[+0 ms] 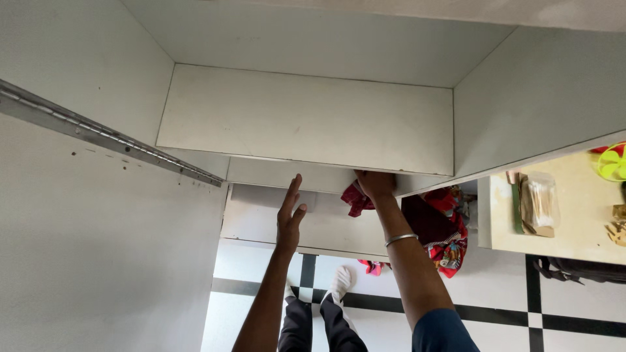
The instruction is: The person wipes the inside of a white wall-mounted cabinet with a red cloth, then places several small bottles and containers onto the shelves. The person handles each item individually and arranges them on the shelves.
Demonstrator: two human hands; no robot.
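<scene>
My right hand [375, 184], with a metal bangle on the wrist, reaches under the front edge of a white cabinet shelf [306, 124]. Its fingers are hidden below the shelf and appear to grip a red cloth [355, 202] that hangs just left of the hand. My left hand [290, 215] is raised beside it, palm flat and fingers apart, holding nothing, close to the lower shelf [261, 225]. A pile of dark red and patterned clothes [447, 231] lies to the right of my right forearm, in the lower compartment.
The white cabinet door [98, 215] with a long metal hinge [111, 140] stands open on the left. A cream table [554, 228] on the right carries a clear packet [541, 202] and a green object [613, 163]. A black bag [580, 268] lies below it. My socked feet [339, 281] stand on the black-and-white tiled floor.
</scene>
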